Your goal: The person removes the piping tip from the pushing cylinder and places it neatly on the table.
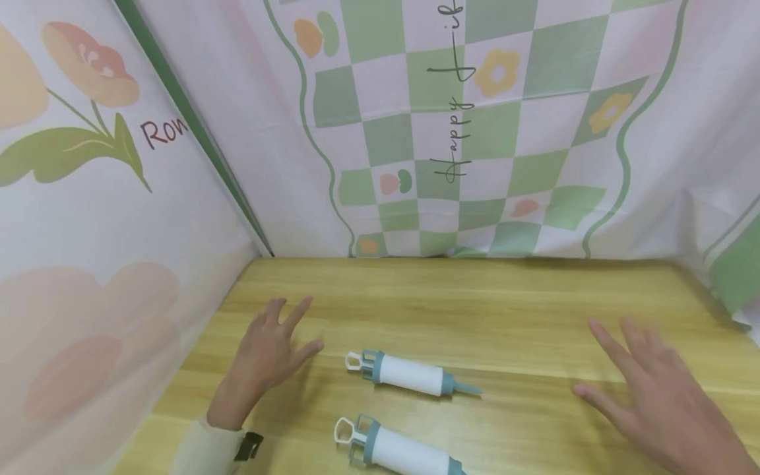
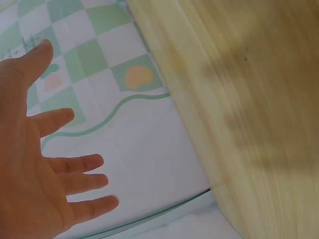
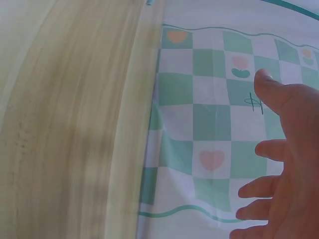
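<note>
only the head view caught the upper syringe (image 1: 411, 374) at lower centre and the lower syringe (image 1: 410, 451) beneath it, cut off by the bottom edge; wrist views had just hands, wooden table (image 1: 415, 293) and checkered cloth (image 1: 489, 132). left hand (image 1: 264, 356), spread, holding nothing, was near the upper syringe's handle end; right hand (image 1: 665, 402), likewise spread and unoccupied, was well right of both.

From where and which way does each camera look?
Head: on the head, facing forward and down at two syringe-like tools; left hand, right hand, sleeve show.
Left wrist: worn there, facing table and checked cloth; left hand shows.
Right wrist: worn there, facing the same; right hand shows.
Both wrist views share table and checked cloth.
</note>
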The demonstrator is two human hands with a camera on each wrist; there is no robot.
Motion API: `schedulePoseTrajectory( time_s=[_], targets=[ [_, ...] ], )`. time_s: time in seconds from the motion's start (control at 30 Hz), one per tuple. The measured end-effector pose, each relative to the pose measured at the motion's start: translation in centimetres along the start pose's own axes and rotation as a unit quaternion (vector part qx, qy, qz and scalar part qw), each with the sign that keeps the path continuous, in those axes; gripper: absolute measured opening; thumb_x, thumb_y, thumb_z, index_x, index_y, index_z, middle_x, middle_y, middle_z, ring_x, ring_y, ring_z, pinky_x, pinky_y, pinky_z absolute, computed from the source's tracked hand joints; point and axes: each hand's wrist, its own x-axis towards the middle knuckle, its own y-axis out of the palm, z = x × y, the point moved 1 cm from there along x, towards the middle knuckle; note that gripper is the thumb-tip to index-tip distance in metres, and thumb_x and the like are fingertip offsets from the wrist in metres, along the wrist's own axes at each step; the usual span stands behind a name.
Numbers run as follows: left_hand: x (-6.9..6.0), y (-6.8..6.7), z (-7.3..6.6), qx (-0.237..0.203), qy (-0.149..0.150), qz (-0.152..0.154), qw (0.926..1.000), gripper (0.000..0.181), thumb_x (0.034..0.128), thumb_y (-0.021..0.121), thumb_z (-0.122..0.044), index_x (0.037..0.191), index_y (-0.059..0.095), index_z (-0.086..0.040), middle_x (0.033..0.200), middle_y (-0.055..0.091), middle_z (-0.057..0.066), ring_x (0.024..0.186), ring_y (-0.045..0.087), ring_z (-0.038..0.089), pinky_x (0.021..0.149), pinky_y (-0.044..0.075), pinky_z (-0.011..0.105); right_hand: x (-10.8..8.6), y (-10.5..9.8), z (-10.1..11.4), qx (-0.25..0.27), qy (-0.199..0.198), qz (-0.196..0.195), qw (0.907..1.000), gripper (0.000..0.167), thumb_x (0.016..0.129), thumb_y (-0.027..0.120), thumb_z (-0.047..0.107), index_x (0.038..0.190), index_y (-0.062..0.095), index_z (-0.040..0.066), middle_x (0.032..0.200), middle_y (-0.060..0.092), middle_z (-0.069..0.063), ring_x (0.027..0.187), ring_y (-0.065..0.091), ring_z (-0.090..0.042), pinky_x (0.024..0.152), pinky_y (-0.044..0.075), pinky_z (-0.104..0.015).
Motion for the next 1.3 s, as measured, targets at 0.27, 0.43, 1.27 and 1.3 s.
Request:
schedulePoseTrajectory(
  time_s=[0.27,0.43,1.27,1.3],
  targets=[
    [-0.2,-0.1,-0.2,-0.014,-0.002,-0.005,0.9999,0.080,0.0879,0.073,-0.050,0.153,0.041,-0.014,0.133,0.047,0.035,0.085,0.064,0.044,0.070,0.056,0.055,-0.2,-0.3,0.6,0.011,0.034,0.012,0.9993,0.092,0.090,0.073,0.044,0.160,0.022,0.011,0.151,0.026,-0.038,0.131,0.028,-0.062,0.100,0.019,-0.077],
    [-0.4,-0.3,-0.4,-0.032,-0.013,0.016,0.9993,0.081,0.0891,0.070,-0.053,0.154,0.039,-0.015,0.136,0.047,0.034,0.095,0.062,0.048,0.077,0.054,0.060,-0.1,-0.7,1.0,0.010,0.044,0.013,0.9989,0.091,0.088,0.075,0.044,0.158,0.027,0.010,0.146,0.036,-0.038,0.119,0.041,-0.063,0.085,0.033,-0.079],
    [-1.3,-0.5,-1.8,-0.054,0.002,0.037,0.9979,0.076,0.0897,0.067,-0.055,0.143,0.049,-0.004,0.135,0.052,0.028,0.107,0.060,0.047,0.085,0.051,0.060,-0.1,-0.8,4.3,0.079,-0.004,-0.071,0.9943,0.094,0.074,0.089,0.028,0.153,0.040,0.015,0.137,0.054,-0.021,0.114,0.054,-0.047,0.074,0.047,-0.065],
    [-1.3,-0.5,-1.9,-0.052,0.004,0.036,0.9980,0.076,0.0897,0.067,-0.055,0.142,0.049,-0.004,0.135,0.052,0.028,0.107,0.060,0.046,0.085,0.051,0.060,-0.1,-0.8,4.5,0.080,-0.012,-0.083,0.9933,0.094,0.072,0.090,0.027,0.152,0.042,0.015,0.136,0.055,-0.019,0.113,0.056,-0.045,0.079,0.052,-0.056]
  ],
)
